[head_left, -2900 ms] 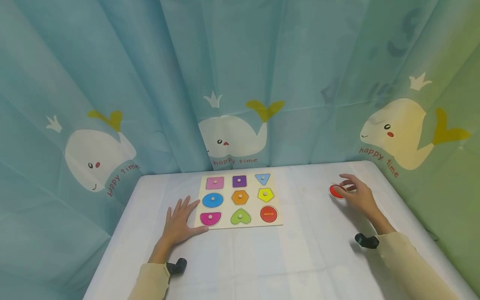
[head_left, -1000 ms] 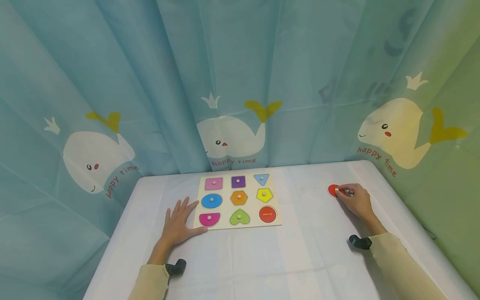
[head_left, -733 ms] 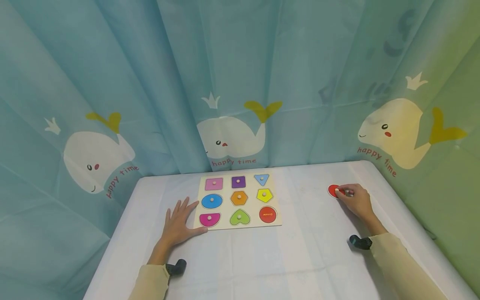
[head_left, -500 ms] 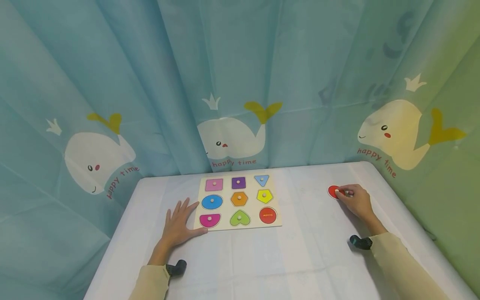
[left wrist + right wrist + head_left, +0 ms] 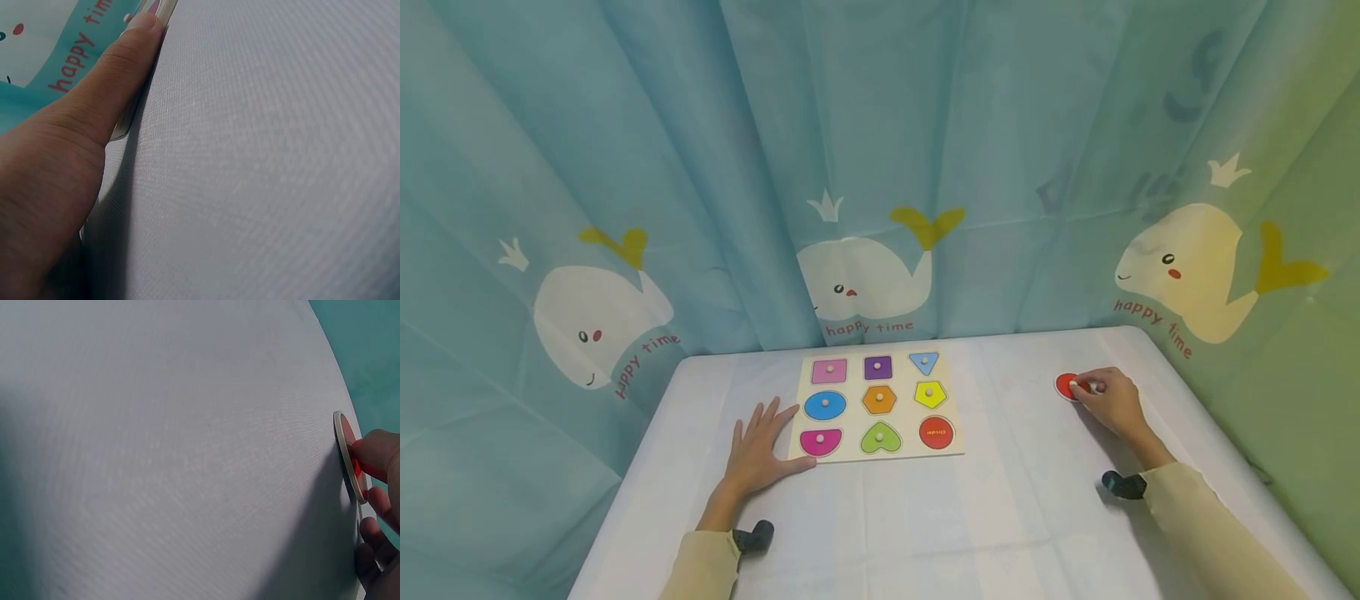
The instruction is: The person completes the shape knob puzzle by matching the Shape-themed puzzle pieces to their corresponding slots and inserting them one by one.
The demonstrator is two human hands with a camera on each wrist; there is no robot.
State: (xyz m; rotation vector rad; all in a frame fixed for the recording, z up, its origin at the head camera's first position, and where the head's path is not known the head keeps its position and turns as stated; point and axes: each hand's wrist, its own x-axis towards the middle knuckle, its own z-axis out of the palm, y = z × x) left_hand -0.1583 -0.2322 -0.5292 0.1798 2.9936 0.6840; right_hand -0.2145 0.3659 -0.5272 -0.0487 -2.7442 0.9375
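Note:
A wooden shape puzzle board [image 5: 910,454] lies on the white table, bearing several coloured pieces with small knobs. My left hand [image 5: 757,450] is spread at its left side, index fingertip at the left edge and thumb at the near left corner. The left wrist view shows the thumb [image 5: 106,81] lying along the board's edge. Off to the right, my right hand [image 5: 1116,404] pinches the knob of a round red puzzle piece [image 5: 1064,386]. That piece is seen nearly edge-on, low over the cloth, in the right wrist view [image 5: 350,456]. The board's red circle [image 5: 936,432] shows printed lettering and no knob.
A white cloth covers the table [image 5: 925,533]. Behind and beside it hangs a blue-green curtain [image 5: 865,125] with whale prints, close to the table's back edge. Dark wrist cameras [image 5: 752,536] sit at both beige sleeves.
Since the earliest frame, my right hand has come down with its raised fingers lowered, and now pinches the red piece's knob. In the last second, both hands stay in place.

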